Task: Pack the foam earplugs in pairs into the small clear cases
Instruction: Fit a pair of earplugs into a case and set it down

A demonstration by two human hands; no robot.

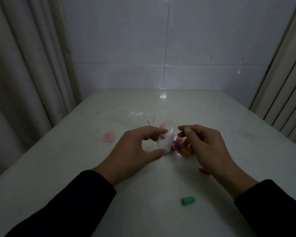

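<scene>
Both forearms in dark sleeves reach forward over the white table (75, 168), the hands meeting near its middle. The left hand (137, 147) curves into a C, thumb low and fingers above, pinching a small clear case (164, 142) between thumb tip and fingertips; the case is blurred, and whether its lid is open cannot be told. The right hand (205, 144) is turned palm-left with the thumb raised on the far side and the fingers curled inward; what it holds, if anything, cannot be told, because the fingertips are hidden against the pile.

Between the two hands lies a heap of foam earplugs (179, 146) in pink, green, purple and orange, too bunched to count. Three things lie apart from it: one green earplug (188, 200) on the near side of the table, one pink earplug (203, 171) partly hidden under the right wrist, and one filled case (109, 136) with pink plugs inside, to the left of the left hand. Just beyond the hands, a crumpled clear bag (162, 124) with thin red lines rests on the table.
</scene>
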